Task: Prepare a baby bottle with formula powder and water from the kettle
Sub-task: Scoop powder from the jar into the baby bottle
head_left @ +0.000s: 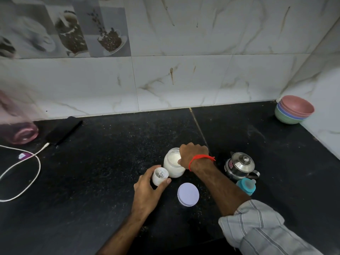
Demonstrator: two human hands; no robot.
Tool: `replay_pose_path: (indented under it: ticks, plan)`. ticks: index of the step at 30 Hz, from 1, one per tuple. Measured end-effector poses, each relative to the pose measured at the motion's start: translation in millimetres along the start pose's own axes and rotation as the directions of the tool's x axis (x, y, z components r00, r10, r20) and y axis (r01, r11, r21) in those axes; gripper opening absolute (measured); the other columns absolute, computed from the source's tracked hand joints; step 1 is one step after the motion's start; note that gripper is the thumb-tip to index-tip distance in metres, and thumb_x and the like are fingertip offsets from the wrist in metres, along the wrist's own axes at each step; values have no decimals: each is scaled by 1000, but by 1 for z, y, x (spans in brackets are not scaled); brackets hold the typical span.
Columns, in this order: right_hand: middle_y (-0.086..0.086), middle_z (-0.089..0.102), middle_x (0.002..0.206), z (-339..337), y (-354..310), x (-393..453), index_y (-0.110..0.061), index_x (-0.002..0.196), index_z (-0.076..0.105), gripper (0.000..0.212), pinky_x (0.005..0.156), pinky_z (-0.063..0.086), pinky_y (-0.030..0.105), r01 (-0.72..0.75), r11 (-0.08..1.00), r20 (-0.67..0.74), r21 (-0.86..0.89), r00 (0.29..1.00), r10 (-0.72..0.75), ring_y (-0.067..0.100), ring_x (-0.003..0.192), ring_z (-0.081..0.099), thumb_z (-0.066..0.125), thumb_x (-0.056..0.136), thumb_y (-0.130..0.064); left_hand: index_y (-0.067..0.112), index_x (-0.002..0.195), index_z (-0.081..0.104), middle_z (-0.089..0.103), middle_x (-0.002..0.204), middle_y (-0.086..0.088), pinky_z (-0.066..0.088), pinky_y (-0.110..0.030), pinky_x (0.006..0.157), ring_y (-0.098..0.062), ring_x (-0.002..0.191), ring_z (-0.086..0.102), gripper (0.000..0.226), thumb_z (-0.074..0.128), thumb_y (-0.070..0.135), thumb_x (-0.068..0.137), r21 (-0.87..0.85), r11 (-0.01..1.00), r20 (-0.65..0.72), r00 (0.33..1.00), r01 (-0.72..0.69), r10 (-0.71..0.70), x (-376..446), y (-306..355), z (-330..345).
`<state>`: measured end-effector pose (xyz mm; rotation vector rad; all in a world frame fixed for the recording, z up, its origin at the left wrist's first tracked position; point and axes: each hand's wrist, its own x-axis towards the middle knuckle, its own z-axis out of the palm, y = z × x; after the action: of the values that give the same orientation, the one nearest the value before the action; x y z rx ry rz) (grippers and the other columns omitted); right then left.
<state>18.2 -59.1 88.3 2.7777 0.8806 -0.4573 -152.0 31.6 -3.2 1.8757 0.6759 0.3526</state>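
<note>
The right hand (193,153) reaches into the open formula jar (173,162) on the black counter (110,162). Its fingers are bent down into the mouth of the jar and seem closed on something inside, probably a scoop, but the tool is hidden, so I cannot tell for sure. The left hand (149,192) holds the baby bottle (160,175) upright, with the fingers clamped around its body. The bottle stands open, touching the near left side of the jar.

I think the main risk is spilling powder. The bottle mouth is narrow, and a full scoop must pass over the jar rim to reach it; if the bottle tilts or the hand shakes, powder will fall on the counter. The jar can also be pushed when the right hand comes out, because nothing holds it.

The jar lid (188,194) lies flat near the bottle, just beside the left hand, and a sleeve could sweep it. The steel kettle (240,165) stands to the right of the right forearm, with the teal bottle cap (246,186) just in front of it; the forearm passes close to both and could knock them. Far right is a stack of bowls (294,110). At the left lie a phone (63,130) with a white cable (27,162) and a pink bottle (18,126), all well apart from the work.
</note>
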Motion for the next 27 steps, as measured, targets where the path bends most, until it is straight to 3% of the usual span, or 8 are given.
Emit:
replay_pose_path:
  ticks: [2,5,9,15,21,27]
  plan:
    - [12,60,138,-2,1,0,-16,140,53,45,94,46,44,-1,1000,17,-15,1000,1,35,124,61,60,99,-32,60,116,57,67,121,32,46,-52,113,-10,123,62,47,87,44,83,3,1000,23,1000,-10,10,1,1,1]
    - [14,59,139,-3,1,0,-14,141,53,43,96,47,44,8,1000,30,-19,1000,-8,36,125,61,57,100,-28,49,130,59,58,145,26,39,-53,121,-11,140,54,53,86,45,84,3,1000,62,998,-24,24,3,3,3]
    - [13,55,144,2,-4,2,-14,142,52,42,99,46,46,37,999,17,-20,999,-37,36,129,58,57,104,-28,56,116,61,49,160,16,37,-54,123,-9,146,49,45,87,42,82,-32,998,80,995,-55,57,5,4,5]
    - [12,51,145,5,-3,6,-16,143,52,47,98,45,49,32,999,4,6,999,-32,38,129,56,57,103,-40,64,110,57,45,154,26,39,-49,124,-5,145,48,47,88,42,82,-32,997,96,992,-75,78,6,8,8]
    - [10,51,144,5,-4,8,-16,140,55,43,98,46,50,30,997,-40,70,999,-27,36,131,54,59,101,-33,67,109,57,47,143,43,39,-49,123,8,136,50,48,87,42,83,-20,996,111,989,-92,93,5,10,8]
    - [8,49,139,11,-7,6,-14,130,62,37,88,48,49,47,993,-156,106,987,-30,32,128,50,57,102,-37,68,110,54,43,144,42,38,-54,123,1,139,49,49,87,42,84,-3,997,118,990,-81,81,5,11,7]
